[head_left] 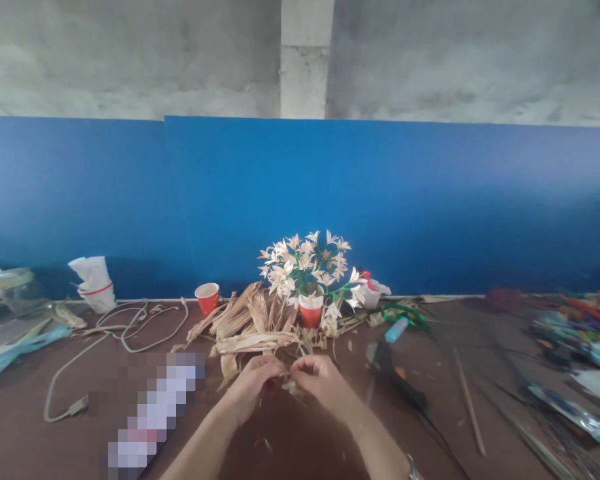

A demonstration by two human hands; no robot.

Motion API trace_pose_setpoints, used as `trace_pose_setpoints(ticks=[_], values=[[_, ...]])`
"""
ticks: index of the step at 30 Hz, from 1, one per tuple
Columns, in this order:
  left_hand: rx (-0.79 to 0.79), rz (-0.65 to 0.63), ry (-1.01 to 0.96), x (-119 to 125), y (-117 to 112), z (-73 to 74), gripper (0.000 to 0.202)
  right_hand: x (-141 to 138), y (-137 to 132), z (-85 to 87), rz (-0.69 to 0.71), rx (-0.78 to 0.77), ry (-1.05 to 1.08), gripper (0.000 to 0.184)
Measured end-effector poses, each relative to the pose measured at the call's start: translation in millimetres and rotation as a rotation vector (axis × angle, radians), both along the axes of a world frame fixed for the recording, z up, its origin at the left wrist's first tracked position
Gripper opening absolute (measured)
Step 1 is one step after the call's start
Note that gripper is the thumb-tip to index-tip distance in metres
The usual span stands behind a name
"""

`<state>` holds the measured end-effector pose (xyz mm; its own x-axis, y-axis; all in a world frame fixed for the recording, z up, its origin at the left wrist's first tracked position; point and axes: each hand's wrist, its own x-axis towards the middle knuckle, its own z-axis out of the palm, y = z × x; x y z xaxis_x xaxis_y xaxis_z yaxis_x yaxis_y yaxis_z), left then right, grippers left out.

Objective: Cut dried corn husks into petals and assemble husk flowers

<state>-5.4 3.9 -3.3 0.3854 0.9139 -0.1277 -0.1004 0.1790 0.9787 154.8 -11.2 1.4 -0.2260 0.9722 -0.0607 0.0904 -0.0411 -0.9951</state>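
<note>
Both sets of fingertips are nearly meeting, thumb and forefinger pinched together on each hand, left hand (260,375) and right hand (317,377) both on a thin pale strip (287,376). The strip's in the gap between the two hands, just above the table (293,447); too blurry for me to make out its exact shape.

Room-wise, taking the hands as the clock's centre: the heap of dried husks (257,323) crowds right up at 11 to 12, and the red cup of white flowers (311,313) is just past 12. Behind that the table's far edge runs into the blue panel (300,180). There's brown surface at 6 between the forearms, with a few pale scraps on it, and more out at 3 before you hit the black tool (399,380) with its cord. Further out at 3 there's a thin stick (470,403), and a pixelated strip (153,420) lies between 8 and 9.

As for pose, the forearms come in from about 7 and 5, angled inward in a V, knuckles up, fingers curled down toward the middle.
</note>
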Motion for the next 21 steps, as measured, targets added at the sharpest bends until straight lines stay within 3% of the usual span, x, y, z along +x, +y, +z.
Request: trace_pose_setpoints(ticks=[2, 4, 8, 14, 21], values=[[0.022, -0.043, -0.003, -2.2, -0.3, 0.5, 0.018, 1.9, 1.3, -0.6, 0.019, -0.09, 0.089, 0.017], [0.119, 0.0, 0.049, -2.9, -0.8, 2.1, 0.019, 3.7, 2.3, -0.5, 0.016, -0.133, 0.149, 0.021], [0.369, 0.171, 0.168, -1.6, -1.7, 6.7, 0.023, 5.2, 3.8, -1.5, 0.001, -0.12, 0.189, 0.021], [0.61, 0.209, 0.316, -1.6, -1.3, 8.3, 0.01, 4.3, 4.8, -3.8, 0.019, -0.09, 0.145, 0.024], [0.535, 0.275, 0.243, -6.0, 3.4, 6.5, 0.021, 7.2, 5.7, -0.6, -0.004, -0.055, 0.13, 0.036]])
